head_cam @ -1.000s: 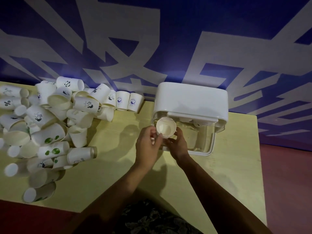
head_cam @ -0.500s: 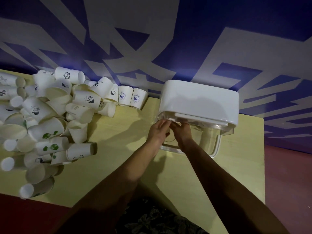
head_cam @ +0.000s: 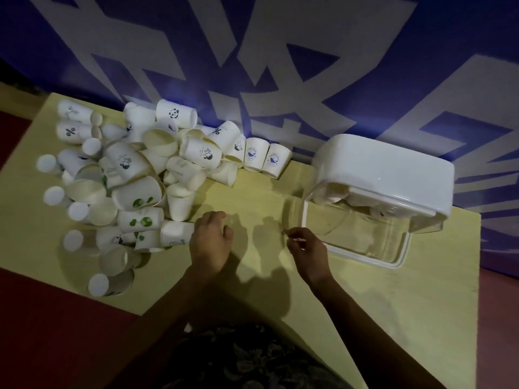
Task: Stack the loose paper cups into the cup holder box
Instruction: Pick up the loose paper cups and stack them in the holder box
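the left hand (head_cam: 211, 240) hovers low over the yellow table (head_cam: 252, 197), fingers loosely curled and a little spread, holding nothing. just to its left, touching or nearly touching its knuckles, a white paper cup (head_cam: 175, 233) lies on its side at the near edge of the heap of loose cups (head_cam: 126, 175). the heap spreads away from that hand to the left and toward the wall: cups on their sides, some mouth-up, some bottom-up, a few printed with green leaves, a panda or a percent sign. two cups with a blue mark (head_cam: 265, 158) stand at the far right end of the heap, against the wall.

the right hand (head_cam: 307, 248) is to the right of the left one, apart from it, with bare table and their shadows between them. its thumb and fingertips are drawn close together in a narrow pinch; whether anything small is between them cannot be told, and no cup is in it. just to the right of this hand lies the clear hinged lid (head_cam: 356, 237) of the cup holder box (head_cam: 384, 175), open and lying flat on the table. beyond the lid stands the white body of the box, and through its opening the rims of stacked cups (head_cam: 334, 193) show inside.

behind everything rises a blue wall (head_cam: 280, 51) with large pale shapes. a dark patterned garment (head_cam: 247, 360) shows at the bottom edge.
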`<state>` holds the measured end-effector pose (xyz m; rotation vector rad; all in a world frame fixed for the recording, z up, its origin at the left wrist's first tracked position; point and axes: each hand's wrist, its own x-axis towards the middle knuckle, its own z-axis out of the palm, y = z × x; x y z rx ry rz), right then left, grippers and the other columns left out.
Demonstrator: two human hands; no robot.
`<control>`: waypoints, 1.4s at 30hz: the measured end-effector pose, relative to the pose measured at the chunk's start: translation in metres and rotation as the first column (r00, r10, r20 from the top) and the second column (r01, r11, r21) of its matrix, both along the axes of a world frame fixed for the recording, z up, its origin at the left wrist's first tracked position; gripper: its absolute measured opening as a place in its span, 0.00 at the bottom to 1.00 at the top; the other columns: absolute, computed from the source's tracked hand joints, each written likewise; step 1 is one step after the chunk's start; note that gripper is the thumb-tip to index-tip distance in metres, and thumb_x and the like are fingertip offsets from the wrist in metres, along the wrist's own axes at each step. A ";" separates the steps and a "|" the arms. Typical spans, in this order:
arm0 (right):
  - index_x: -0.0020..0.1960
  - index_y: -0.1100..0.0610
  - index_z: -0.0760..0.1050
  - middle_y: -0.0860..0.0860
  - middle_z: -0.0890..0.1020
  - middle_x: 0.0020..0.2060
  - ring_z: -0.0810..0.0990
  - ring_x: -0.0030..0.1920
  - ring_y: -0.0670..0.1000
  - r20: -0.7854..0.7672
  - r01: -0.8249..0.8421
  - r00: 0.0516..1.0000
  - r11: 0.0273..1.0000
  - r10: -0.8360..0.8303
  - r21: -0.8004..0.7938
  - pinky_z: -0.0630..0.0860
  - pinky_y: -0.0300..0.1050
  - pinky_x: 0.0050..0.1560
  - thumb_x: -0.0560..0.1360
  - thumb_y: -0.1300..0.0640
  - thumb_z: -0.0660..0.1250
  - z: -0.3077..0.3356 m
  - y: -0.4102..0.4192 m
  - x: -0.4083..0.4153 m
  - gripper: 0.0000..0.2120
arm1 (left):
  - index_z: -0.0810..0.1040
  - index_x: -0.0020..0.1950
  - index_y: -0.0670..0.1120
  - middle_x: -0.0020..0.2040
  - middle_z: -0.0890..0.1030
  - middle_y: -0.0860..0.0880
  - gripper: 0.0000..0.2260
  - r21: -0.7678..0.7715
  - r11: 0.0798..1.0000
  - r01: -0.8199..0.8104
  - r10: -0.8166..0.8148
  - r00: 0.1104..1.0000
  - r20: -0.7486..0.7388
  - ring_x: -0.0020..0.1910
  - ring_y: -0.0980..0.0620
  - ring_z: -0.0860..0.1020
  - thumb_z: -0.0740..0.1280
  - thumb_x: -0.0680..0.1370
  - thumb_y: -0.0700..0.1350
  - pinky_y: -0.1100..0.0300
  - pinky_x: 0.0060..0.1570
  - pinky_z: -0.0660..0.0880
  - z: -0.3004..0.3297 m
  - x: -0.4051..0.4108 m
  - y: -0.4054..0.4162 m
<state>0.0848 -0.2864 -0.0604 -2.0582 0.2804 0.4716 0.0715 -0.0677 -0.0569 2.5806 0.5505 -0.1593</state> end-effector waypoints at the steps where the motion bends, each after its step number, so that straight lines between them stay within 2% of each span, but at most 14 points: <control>1: 0.52 0.56 0.79 0.48 0.83 0.45 0.82 0.42 0.47 -0.007 -0.031 0.999 0.999 0.031 -0.009 0.78 0.45 0.44 0.75 0.62 0.67 -0.001 0.012 -0.001 0.07 | 0.76 0.62 0.45 0.60 0.77 0.44 0.15 0.061 0.998 -0.004 0.004 1.000 -0.006 0.59 0.44 0.73 0.64 0.76 0.44 0.50 0.55 0.72 0.001 -0.004 0.014; 5: 0.55 0.57 0.79 0.49 0.82 0.48 0.82 0.45 0.48 0.012 -0.175 0.984 0.984 0.175 -0.041 0.78 0.45 0.45 0.76 0.61 0.66 -0.001 0.059 -0.001 0.09 | 0.73 0.62 0.45 0.66 0.71 0.43 0.17 0.278 0.959 -0.047 0.047 0.999 0.008 0.64 0.42 0.68 0.66 0.74 0.45 0.47 0.58 0.70 0.010 -0.016 0.062; 10: 0.56 0.55 0.78 0.49 0.82 0.51 0.80 0.47 0.49 0.080 -0.405 0.907 0.908 0.414 -0.105 0.76 0.43 0.50 0.74 0.61 0.66 -0.001 0.125 0.000 0.11 | 0.69 0.62 0.43 0.62 0.70 0.38 0.22 0.330 0.897 -0.293 0.266 0.956 0.125 0.60 0.38 0.68 0.67 0.71 0.47 0.43 0.52 0.71 0.015 -0.032 0.115; 14: 0.64 0.59 0.75 0.56 0.78 0.60 0.76 0.58 0.59 0.128 -0.656 0.715 0.723 0.688 -0.218 0.72 0.48 0.60 0.71 0.64 0.65 -0.009 0.184 0.000 0.21 | 0.69 0.62 0.37 0.57 0.73 0.35 0.23 0.176 0.868 -0.464 0.444 0.885 0.140 0.56 0.35 0.72 0.69 0.72 0.46 0.45 0.50 0.72 0.002 -0.043 0.150; 17: 0.71 0.55 0.68 0.57 0.71 0.69 0.71 0.65 0.61 0.107 -0.767 0.564 0.567 0.819 -0.300 0.68 0.54 0.66 0.70 0.64 0.65 -0.014 0.218 0.001 0.29 | 0.69 0.62 0.37 0.53 0.77 0.35 0.20 -0.128 0.862 -0.491 0.505 0.852 0.137 0.53 0.35 0.76 0.66 0.75 0.45 0.46 0.50 0.73 -0.005 -0.044 0.167; 19: 0.75 0.49 0.61 0.55 0.65 0.73 0.66 0.70 0.60 0.059 -0.803 0.494 0.481 0.868 -0.351 0.66 0.56 0.68 0.72 0.64 0.63 -0.015 0.232 -0.001 0.33 | 0.70 0.64 0.39 0.54 0.80 0.37 0.21 -0.234 0.854 -0.464 0.495 0.864 0.094 0.52 0.38 0.78 0.62 0.75 0.49 0.50 0.50 0.73 -0.006 -0.045 0.171; 21: 0.75 0.44 0.57 0.53 0.61 0.75 0.64 0.71 0.60 -0.018 -0.815 0.446 0.398 0.895 -0.421 0.65 0.57 0.67 0.74 0.63 0.62 -0.019 0.238 -0.004 0.33 | 0.72 0.64 0.40 0.55 0.81 0.39 0.22 -0.259 0.871 -0.417 0.451 0.889 0.084 0.52 0.40 0.79 0.59 0.75 0.52 0.52 0.50 0.73 -0.009 -0.047 0.170; 24: 0.75 0.43 0.54 0.54 0.60 0.75 0.68 0.68 0.60 -0.108 -0.792 0.440 0.328 0.891 -0.514 0.67 0.58 0.64 0.77 0.56 0.64 -0.024 0.232 -0.011 0.31 | 0.76 0.57 0.38 0.50 0.82 0.40 0.13 -0.266 0.917 -0.296 0.323 0.944 0.065 0.49 0.42 0.80 0.61 0.79 0.47 0.56 0.45 0.72 -0.014 -0.050 0.162; 27: 0.74 0.45 0.56 0.54 0.64 0.72 0.73 0.62 0.59 -0.104 -0.759 0.535 0.423 0.839 -0.495 0.72 0.54 0.59 0.78 0.50 0.64 -0.027 0.213 -0.018 0.28 | 0.76 0.50 0.40 0.45 0.81 0.42 0.08 -0.307 0.931 -0.199 0.222 0.974 0.042 0.44 0.46 0.79 0.62 0.80 0.43 0.56 0.42 0.74 -0.016 -0.052 0.152; 30: 0.71 0.48 0.65 0.54 0.67 0.68 0.71 0.62 0.58 -0.061 -0.664 0.670 0.560 0.740 -0.496 0.73 0.53 0.57 0.76 0.50 0.66 -0.030 0.183 -0.022 0.25 | 0.76 0.44 0.42 0.39 0.78 0.46 0.11 -0.312 0.945 -0.094 0.117 0.992 0.056 0.39 0.48 0.76 0.60 0.79 0.48 0.55 0.38 0.71 -0.017 -0.056 0.137; 32: 0.61 0.53 0.75 0.55 0.72 0.62 0.71 0.59 0.60 0.000 -0.570 0.744 0.634 0.668 -0.523 0.73 0.53 0.52 0.75 0.52 0.65 -0.031 0.163 -0.022 0.16 | 0.75 0.41 0.43 0.37 0.76 0.47 0.12 -0.286 0.958 -0.028 0.050 0.996 0.072 0.37 0.49 0.73 0.59 0.77 0.50 0.56 0.36 0.66 -0.018 -0.056 0.127; 34: 0.50 0.56 0.80 0.54 0.77 0.52 0.74 0.53 0.60 0.030 -0.492 0.802 0.689 0.596 -0.532 0.72 0.50 0.46 0.75 0.53 0.65 -0.033 0.143 -0.022 0.09 | 0.75 0.41 0.43 0.37 0.76 0.47 0.11 -0.234 0.971 0.041 -0.025 0.997 0.072 0.37 0.48 0.73 0.60 0.77 0.49 0.58 0.36 0.64 -0.015 -0.053 0.116; 38: 0.40 0.56 0.78 0.53 0.79 0.39 0.75 0.43 0.56 0.040 -0.394 0.890 0.811 0.453 -0.433 0.62 0.43 0.37 0.75 0.54 0.65 -0.019 0.109 -0.025 0.09 | 0.76 0.46 0.43 0.44 0.78 0.45 0.04 -0.146 0.974 0.173 -0.160 0.982 0.097 0.43 0.47 0.74 0.63 0.78 0.43 0.58 0.40 0.68 -0.003 -0.046 0.089; 42: 0.41 0.55 0.78 0.50 0.81 0.37 0.77 0.37 0.53 0.186 -0.228 0.932 0.903 0.311 -0.366 0.71 0.46 0.35 0.74 0.57 0.67 -0.005 0.072 -0.036 0.04 | 0.76 0.46 0.43 0.44 0.78 0.46 0.03 -0.123 0.945 0.304 -0.281 0.944 0.173 0.45 0.47 0.73 0.64 0.78 0.42 0.56 0.42 0.71 0.015 -0.036 0.055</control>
